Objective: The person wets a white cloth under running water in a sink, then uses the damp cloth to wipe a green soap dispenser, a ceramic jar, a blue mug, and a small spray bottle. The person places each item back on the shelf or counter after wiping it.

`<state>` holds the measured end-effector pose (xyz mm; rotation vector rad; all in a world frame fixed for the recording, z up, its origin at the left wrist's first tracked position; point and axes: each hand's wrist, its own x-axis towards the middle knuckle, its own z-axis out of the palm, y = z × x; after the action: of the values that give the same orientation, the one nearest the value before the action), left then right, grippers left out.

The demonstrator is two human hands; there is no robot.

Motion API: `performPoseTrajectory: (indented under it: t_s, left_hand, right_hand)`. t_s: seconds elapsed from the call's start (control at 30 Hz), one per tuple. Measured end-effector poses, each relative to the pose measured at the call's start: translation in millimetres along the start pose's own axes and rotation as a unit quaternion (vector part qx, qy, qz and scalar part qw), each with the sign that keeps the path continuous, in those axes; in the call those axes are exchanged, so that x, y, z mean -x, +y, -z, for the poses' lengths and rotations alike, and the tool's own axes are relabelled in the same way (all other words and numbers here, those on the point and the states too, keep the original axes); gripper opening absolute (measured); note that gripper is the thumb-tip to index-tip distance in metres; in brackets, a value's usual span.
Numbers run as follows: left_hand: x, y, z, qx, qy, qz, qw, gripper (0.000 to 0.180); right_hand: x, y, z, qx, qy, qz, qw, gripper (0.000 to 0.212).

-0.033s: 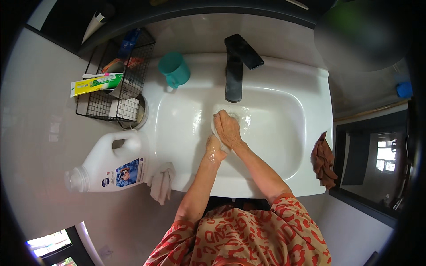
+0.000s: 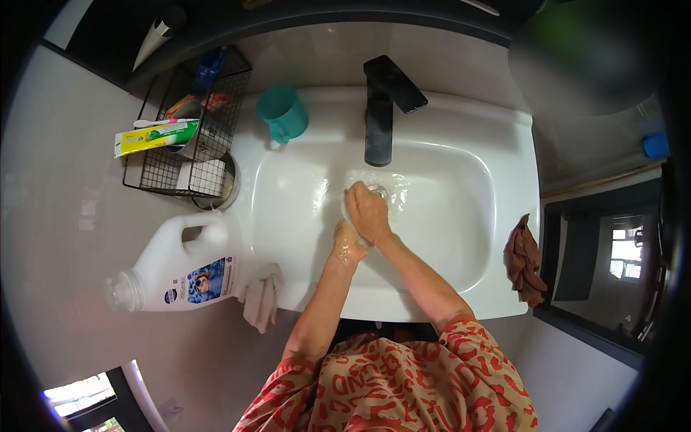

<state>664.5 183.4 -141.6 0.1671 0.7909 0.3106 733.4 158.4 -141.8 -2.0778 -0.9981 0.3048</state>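
Over the white sink basin (image 2: 446,237), my right hand (image 2: 368,212) is closed, its back turned up, on a white, wet-looking cloth (image 2: 346,212). Just below and to its left, my left hand (image 2: 345,236) is closed on the same cloth, with its fingers largely hidden. Only thin strips of the cloth show beside and between the hands. Water glistens on my left wrist and on the basin floor. The black faucet (image 2: 379,133) stands just beyond my hands, and the drain (image 2: 378,191) shows partly beside my right hand.
A teal mug (image 2: 282,111) sits on the back left rim. Left of the sink are a wire basket (image 2: 209,155) holding a toothpaste tube (image 2: 157,138) and a large white jug (image 2: 194,266). A beige cloth (image 2: 261,299) hangs over the front left edge, a brown cloth (image 2: 525,263) over the right.
My right hand has shifted slightly, uncovering more of the drain. Less of the white cloth shows between my hands.
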Motion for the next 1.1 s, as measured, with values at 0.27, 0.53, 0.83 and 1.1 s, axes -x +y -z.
performPoseTrajectory:
  t_s: [0.27,0.53,0.83,1.1]
  left_hand:
    - [-17,1,46,-0.056,0.026,-0.037,0.997,0.033]
    - [10,40,36,-0.108,0.21,-0.04,0.971,0.078]
    - [-31,24,57,-0.076,0.146,0.012,0.986,0.066]
    - [-6,9,64,-0.186,-0.059,-0.08,0.978,0.032]
  right_hand:
    - [25,18,-18,0.025,-0.049,0.145,0.988,0.017]
    - [-1,112,21,0.146,0.124,-0.168,0.967,0.034]
    - [35,24,-11,-0.203,-0.045,0.027,0.978,0.014]
    - [72,-50,22,-0.084,-0.008,0.212,0.974,0.006]
